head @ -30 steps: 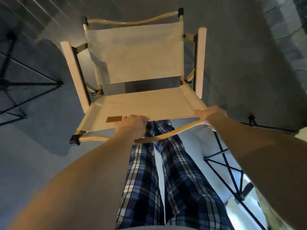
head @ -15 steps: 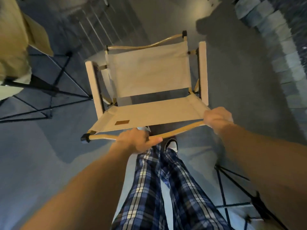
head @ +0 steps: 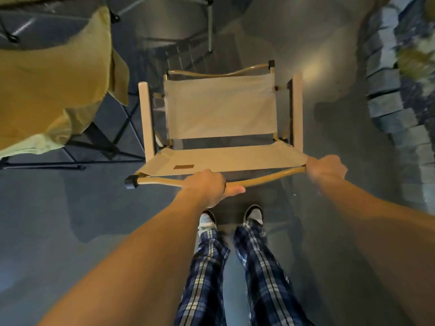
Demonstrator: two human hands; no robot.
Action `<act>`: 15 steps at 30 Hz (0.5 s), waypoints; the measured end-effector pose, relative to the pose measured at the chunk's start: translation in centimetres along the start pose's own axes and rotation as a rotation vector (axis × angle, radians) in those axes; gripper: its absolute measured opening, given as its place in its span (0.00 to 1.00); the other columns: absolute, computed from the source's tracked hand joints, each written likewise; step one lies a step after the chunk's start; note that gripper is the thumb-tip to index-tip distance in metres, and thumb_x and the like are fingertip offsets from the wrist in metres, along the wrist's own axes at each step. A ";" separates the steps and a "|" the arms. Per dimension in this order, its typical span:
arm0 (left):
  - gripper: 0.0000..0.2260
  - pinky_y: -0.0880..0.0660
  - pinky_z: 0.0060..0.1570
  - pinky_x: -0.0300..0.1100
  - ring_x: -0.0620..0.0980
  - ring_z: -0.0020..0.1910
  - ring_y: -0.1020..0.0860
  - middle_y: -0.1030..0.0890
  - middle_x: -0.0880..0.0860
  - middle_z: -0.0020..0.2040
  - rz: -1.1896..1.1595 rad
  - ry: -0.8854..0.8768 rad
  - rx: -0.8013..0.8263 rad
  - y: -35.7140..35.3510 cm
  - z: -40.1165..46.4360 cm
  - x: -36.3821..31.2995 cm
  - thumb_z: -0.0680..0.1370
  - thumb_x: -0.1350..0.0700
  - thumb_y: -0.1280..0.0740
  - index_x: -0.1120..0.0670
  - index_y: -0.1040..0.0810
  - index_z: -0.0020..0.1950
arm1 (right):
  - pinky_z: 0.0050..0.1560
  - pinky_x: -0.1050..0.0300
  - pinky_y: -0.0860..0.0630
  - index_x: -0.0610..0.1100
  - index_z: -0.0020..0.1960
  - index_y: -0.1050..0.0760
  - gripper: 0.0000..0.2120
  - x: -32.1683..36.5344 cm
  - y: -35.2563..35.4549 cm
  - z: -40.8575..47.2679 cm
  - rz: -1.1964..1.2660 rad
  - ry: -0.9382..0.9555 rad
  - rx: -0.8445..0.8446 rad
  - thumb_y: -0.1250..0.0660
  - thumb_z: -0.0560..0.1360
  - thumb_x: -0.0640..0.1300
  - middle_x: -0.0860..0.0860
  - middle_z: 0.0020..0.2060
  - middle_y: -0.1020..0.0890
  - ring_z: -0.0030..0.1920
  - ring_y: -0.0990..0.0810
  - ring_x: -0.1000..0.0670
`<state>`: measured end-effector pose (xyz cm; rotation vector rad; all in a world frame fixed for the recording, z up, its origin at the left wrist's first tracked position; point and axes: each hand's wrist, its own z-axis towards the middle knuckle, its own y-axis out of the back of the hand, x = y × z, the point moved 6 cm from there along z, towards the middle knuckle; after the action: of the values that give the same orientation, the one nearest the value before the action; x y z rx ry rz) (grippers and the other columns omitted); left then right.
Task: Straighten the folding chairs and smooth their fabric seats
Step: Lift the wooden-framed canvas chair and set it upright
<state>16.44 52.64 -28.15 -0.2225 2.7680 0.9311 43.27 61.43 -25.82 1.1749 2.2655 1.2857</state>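
Observation:
A folding chair with cream fabric (head: 221, 107) and pale wooden armrests stands in front of me on the dark floor. Its nearer fabric panel (head: 226, 160) carries a small brown label. A curved tan bar (head: 263, 178) runs along the near edge. My left hand (head: 207, 187) grips that bar near its middle. My right hand (head: 326, 167) holds the bar's right end at the fabric corner. Both arms are stretched out.
A second chair with yellow-tan fabric (head: 51, 74) on a black frame (head: 106, 147) stands close at the left. A stone block border (head: 395, 95) curves along the right. More thin frame legs (head: 210, 24) stand at the back. My feet (head: 230, 216) are just behind the chair.
The chair has moved away from my legs and squared up in front of me. The yellow chair at the left has come further into view. Both hands keep their grip.

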 end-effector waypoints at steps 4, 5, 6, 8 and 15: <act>0.32 0.27 0.41 0.49 0.55 0.40 0.25 0.26 0.52 0.35 -0.014 0.039 -0.026 3.7 2.6 0.6 0.72 0.24 0.50 0.53 0.29 0.35 | 0.46 0.49 0.25 0.36 0.62 0.25 0.16 3.7 -0.1 2.4 0.022 0.016 0.018 0.36 0.78 0.44 0.37 0.59 0.22 0.57 0.22 0.37; 0.32 0.26 0.41 0.50 0.54 0.40 0.24 0.26 0.52 0.36 -0.004 0.050 -0.032 4.3 3.2 0.9 0.72 0.24 0.50 0.53 0.29 0.36 | 0.45 0.51 0.27 0.35 0.63 0.26 0.16 4.6 -0.4 2.9 0.044 0.014 0.026 0.35 0.79 0.43 0.38 0.60 0.23 0.57 0.22 0.37; 0.32 0.25 0.41 0.50 0.53 0.40 0.24 0.25 0.52 0.36 0.000 0.068 -0.029 5.0 3.8 1.5 0.72 0.24 0.50 0.53 0.28 0.36 | 0.45 0.52 0.28 0.35 0.63 0.27 0.16 5.7 -0.6 3.3 0.064 0.012 0.037 0.35 0.79 0.43 0.38 0.61 0.23 0.58 0.22 0.37; 0.34 0.25 0.41 0.49 0.53 0.39 0.23 0.23 0.52 0.37 -0.004 0.113 -0.014 6.1 4.9 2.5 0.71 0.24 0.51 0.54 0.27 0.37 | 0.46 0.52 0.27 0.35 0.65 0.28 0.18 7.7 -1.2 4.1 0.092 0.006 0.069 0.36 0.79 0.42 0.38 0.63 0.24 0.59 0.23 0.38; 0.36 0.25 0.41 0.48 0.51 0.39 0.22 0.22 0.52 0.37 -0.031 0.172 -0.023 8.8 6.8 3.3 0.69 0.23 0.53 0.54 0.24 0.42 | 0.48 0.51 0.25 0.35 0.64 0.27 0.15 12.8 -1.1 6.3 0.079 0.036 0.144 0.38 0.79 0.40 0.38 0.60 0.23 0.56 0.22 0.39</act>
<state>12.42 63.51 -29.16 -0.3641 2.9011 0.9796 38.35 74.61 -28.51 1.3126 2.3948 1.1973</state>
